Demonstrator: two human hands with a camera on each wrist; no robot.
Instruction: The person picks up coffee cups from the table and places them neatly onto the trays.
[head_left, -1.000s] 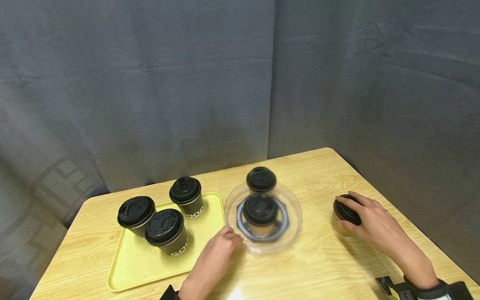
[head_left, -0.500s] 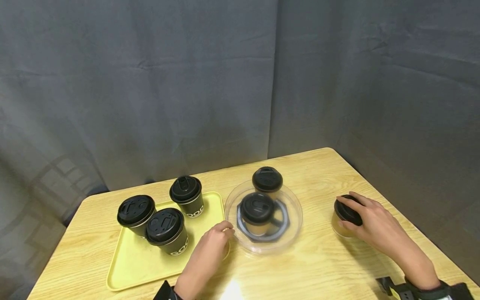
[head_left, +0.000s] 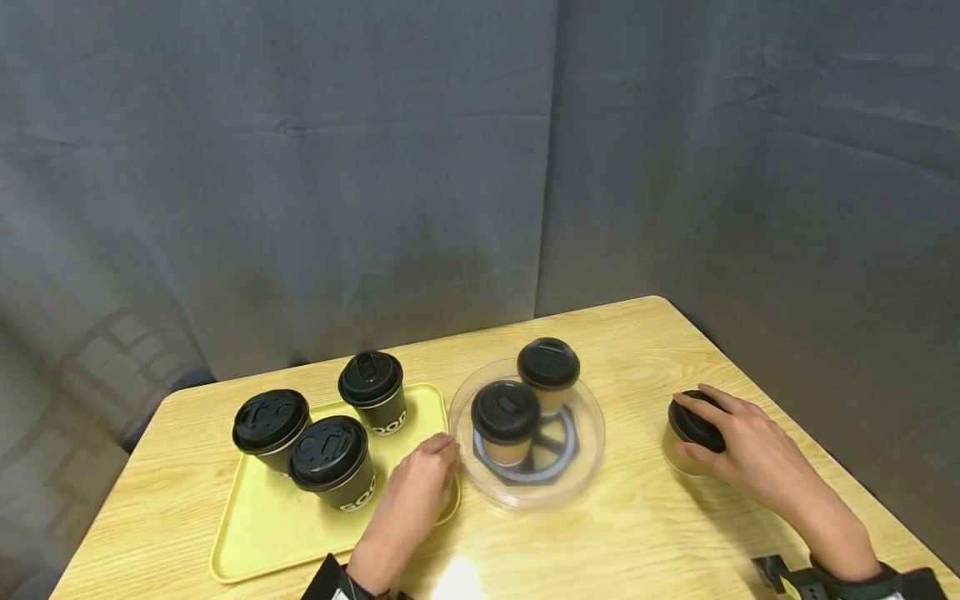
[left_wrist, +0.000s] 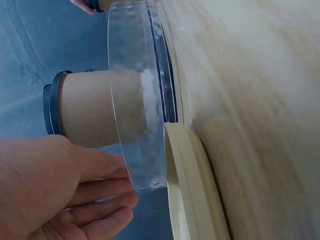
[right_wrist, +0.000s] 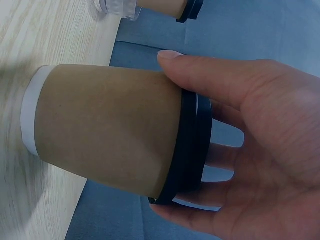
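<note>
1. Clear plastic forms the round turntable [head_left: 527,492] just to the right of the person's left hand [head_left: 417,492]. The fingers [left_wrist: 100,187] lie fairly straight, their tips touching its rim and pinching nothing. Two brown paper cups with black lids stand on it: the near cup [head_left: 505,423] closest to that hand and the far cup [head_left: 548,375] just beyond.

2. The right hand [head_left: 738,450], well apart from the turntable, curls over the lid of a third brown cup [head_left: 684,442] standing on the wooden table [head_left: 637,533], thumb and fingers wrapped round its black rim.

3. Risk, as a judgement: both turntable cups look off centre. A hard push at the rim could tip one or slide it against the low wall.

4. Another risk: the turntable touches or nearly touches the yellow tray [head_left: 262,533] beneath the left hand. A sideways nudge could knock the tray and its three black cups [head_left: 330,462].

5. The grip on the third cup is only at the lid, which might pop off if lifted.

6. The head view alone shows the whole layout and both hands. The left wrist view shows the fingertips on the transparent wall and the tray edge [left_wrist: 192,185] next to it. The right wrist view shows the cup's white base on the table and the thumb [right_wrist: 220,80] along its side.
</note>
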